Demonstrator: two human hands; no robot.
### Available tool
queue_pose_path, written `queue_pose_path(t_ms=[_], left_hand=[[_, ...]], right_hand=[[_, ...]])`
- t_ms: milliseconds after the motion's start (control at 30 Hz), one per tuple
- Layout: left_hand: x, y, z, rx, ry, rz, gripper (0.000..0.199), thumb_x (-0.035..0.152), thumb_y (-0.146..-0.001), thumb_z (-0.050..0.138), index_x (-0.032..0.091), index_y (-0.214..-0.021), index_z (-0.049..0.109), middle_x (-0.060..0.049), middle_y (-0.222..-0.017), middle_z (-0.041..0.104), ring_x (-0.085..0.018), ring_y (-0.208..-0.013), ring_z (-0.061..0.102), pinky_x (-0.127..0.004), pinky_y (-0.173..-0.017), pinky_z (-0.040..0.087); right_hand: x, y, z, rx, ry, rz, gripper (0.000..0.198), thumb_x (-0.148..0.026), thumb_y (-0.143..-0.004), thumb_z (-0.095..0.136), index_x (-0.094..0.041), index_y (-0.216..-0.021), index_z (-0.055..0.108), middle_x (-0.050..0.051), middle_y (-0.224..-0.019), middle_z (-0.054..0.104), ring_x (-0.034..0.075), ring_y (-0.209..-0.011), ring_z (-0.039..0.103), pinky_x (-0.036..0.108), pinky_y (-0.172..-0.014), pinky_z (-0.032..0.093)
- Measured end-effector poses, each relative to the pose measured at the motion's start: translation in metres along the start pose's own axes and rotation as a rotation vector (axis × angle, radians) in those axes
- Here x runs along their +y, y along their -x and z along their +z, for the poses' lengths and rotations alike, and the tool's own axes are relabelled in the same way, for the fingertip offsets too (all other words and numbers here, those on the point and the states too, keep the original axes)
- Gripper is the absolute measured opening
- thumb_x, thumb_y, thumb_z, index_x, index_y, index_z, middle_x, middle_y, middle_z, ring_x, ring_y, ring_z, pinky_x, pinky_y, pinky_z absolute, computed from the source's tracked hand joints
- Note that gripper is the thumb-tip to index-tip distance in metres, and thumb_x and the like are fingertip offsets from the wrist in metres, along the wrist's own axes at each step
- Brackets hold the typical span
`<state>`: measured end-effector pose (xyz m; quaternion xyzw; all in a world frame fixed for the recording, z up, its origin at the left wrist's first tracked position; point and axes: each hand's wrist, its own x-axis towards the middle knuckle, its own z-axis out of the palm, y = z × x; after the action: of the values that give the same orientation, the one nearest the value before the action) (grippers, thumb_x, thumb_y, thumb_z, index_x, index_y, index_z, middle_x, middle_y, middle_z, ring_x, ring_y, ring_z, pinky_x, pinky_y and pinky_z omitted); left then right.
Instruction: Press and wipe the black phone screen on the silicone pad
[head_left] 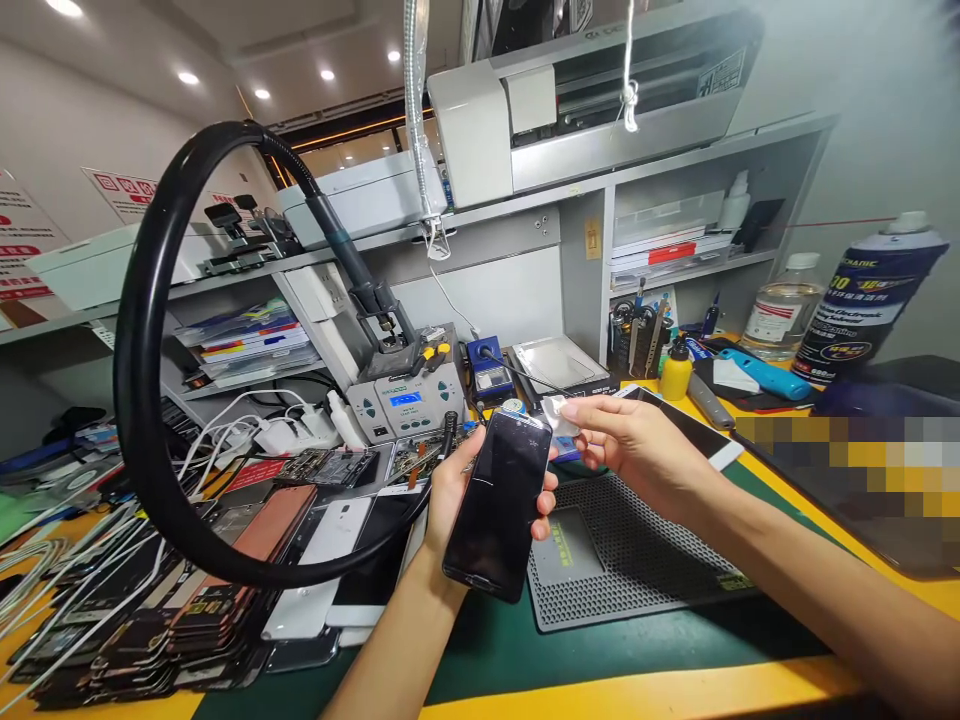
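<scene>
A black smartphone (499,510) lies in my left hand (452,490), with its dark screen facing me and its top end tilted away. The thumb runs along one long edge and the fingertips wrap round the other. My right hand (630,435) pinches a small crumpled white wipe (556,412) between thumb and fingers, close to the phone's top right corner. I cannot tell whether the wipe touches the phone. Beneath both hands is a grey perforated work mat (630,550) on a green mat (495,655).
Stacked phone parts (225,590) crowd the left, under a looping black hose (127,400). Behind stands a soldering station (409,400). To the right are a white tablet (697,435), a yellow bottle (676,372), a clear bottle (780,310) and a spray can (866,300).
</scene>
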<state>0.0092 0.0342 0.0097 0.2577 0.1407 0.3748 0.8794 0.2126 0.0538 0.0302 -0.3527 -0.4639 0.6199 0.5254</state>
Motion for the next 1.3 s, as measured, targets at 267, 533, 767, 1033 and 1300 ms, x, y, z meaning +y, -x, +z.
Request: queue_pose_path(t_ms=[267, 533, 767, 1033, 1300], left_hand=[[-0.005, -0.001, 0.001, 0.092, -0.102, -0.002, 0.067, 0.06, -0.097, 0.04, 0.001, -0.108, 0.071, -0.02, -0.091, 0.071, -0.025, -0.073, 0.068, -0.035, -0.061, 0.054], [-0.018, -0.003, 0.009, 0.182, -0.167, -0.127, 0.061, 0.056, -0.096, 0.045, 0.003, -0.112, 0.07, -0.016, -0.086, 0.07, -0.022, -0.066, 0.067, -0.031, -0.054, 0.053], [-0.02, -0.007, 0.023, 0.204, -0.165, -0.08, 0.061, 0.052, -0.101, 0.033, 0.006, -0.097, 0.073, -0.014, -0.073, 0.068, -0.023, -0.059, 0.066, -0.032, -0.053, 0.053], [-0.019, -0.007, 0.025, 0.332, 0.019, 0.131, 0.045, 0.041, -0.098, 0.043, 0.008, -0.11, 0.072, -0.013, -0.081, 0.073, -0.027, -0.069, 0.072, -0.038, -0.071, 0.057], [-0.012, -0.006, 0.019, 0.484, 0.083, 0.163, 0.052, 0.054, -0.093, 0.051, 0.008, -0.109, 0.07, -0.014, -0.082, 0.073, -0.028, -0.072, 0.072, -0.04, -0.069, 0.059]], right_hand=[[0.001, 0.01, 0.01, 0.033, 0.508, -0.309, 0.027, -0.044, -0.082, 0.078, -0.017, -0.081, 0.077, 0.006, -0.083, 0.074, 0.019, -0.076, 0.064, 0.032, -0.072, 0.049], [-0.002, 0.01, 0.01, 0.07, 0.542, -0.39, 0.026, -0.044, -0.083, 0.076, -0.018, -0.084, 0.08, 0.007, -0.085, 0.076, 0.021, -0.078, 0.067, 0.031, -0.069, 0.051], [0.013, 0.021, 0.023, -0.011, 0.684, -0.461, 0.025, -0.042, -0.093, 0.065, -0.019, -0.09, 0.075, 0.005, -0.076, 0.07, 0.015, -0.056, 0.059, 0.029, -0.052, 0.044], [0.026, 0.035, 0.041, -0.29, 0.797, -0.508, 0.012, -0.022, -0.09, 0.063, -0.018, -0.082, 0.071, 0.003, -0.071, 0.07, 0.013, -0.06, 0.056, 0.025, -0.056, 0.04], [0.037, 0.04, 0.047, -0.47, 0.836, -0.624, 0.014, -0.02, -0.093, 0.062, -0.018, -0.088, 0.075, 0.005, -0.075, 0.074, 0.015, -0.064, 0.062, 0.026, -0.064, 0.044]])
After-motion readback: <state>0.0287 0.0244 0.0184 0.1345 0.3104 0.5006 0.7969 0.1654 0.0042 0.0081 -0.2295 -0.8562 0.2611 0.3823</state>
